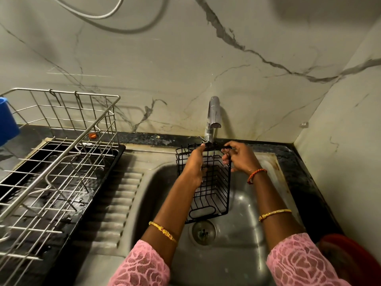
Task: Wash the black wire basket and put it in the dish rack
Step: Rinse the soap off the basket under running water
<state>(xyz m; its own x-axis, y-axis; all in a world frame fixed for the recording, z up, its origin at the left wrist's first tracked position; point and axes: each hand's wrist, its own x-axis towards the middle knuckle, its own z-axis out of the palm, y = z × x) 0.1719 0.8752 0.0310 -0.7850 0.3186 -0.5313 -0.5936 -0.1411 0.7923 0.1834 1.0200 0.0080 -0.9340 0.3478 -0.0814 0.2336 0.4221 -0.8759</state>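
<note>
Two pink lace sleeves nearest, then two hands: left hand [194, 162] gripping the black wire basket [212, 188] along its left side, right hand [240, 158] pinching its top rim. One basket, held upright over the sink [237, 254], above the drain [204, 232], under the one tap [213, 118]. Judged mid-rinse: washing seemingly under way, placing not yet done. To the left on the counter, one steel dish rack [61, 162], holding no basket.

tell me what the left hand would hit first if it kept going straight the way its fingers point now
Probably the tap. The left hand grips the black wire basket at its top edge, fingers pointing up and away toward the tap base just beyond. Depth is unclear, so the gap can't be judged.
</note>
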